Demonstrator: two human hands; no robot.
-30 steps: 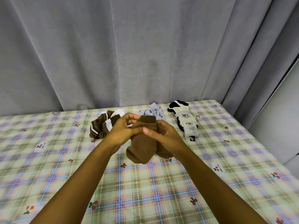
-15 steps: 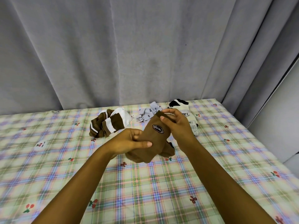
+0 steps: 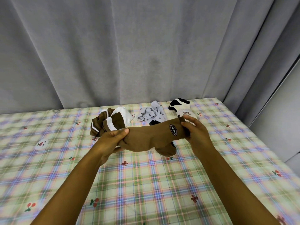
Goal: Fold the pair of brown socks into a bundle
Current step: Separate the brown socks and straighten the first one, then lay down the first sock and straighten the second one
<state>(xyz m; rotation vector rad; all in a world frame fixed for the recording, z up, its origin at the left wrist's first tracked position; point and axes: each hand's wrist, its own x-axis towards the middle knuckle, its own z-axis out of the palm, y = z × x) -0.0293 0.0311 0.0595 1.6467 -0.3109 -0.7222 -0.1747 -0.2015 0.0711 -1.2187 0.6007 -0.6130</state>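
The plain brown socks are stretched out sideways above the bed between both hands, with an oval black label facing up near the cuff. My left hand pinches the foot end on the left. My right hand grips the cuff end on the right. A rounded brown fold hangs down below the middle, toward the right. I cannot tell how the two socks lie against each other.
On the plaid sheet behind the hands lie brown-and-white striped socks, grey patterned socks and black-and-white socks with a tag. A grey curtain hangs behind the bed. The bed's right edge lies near a wall.
The hands have moved apart, left hand leftward and right hand rightward, so the bunched brown socks are now pulled out lengthwise. The label has come into view.
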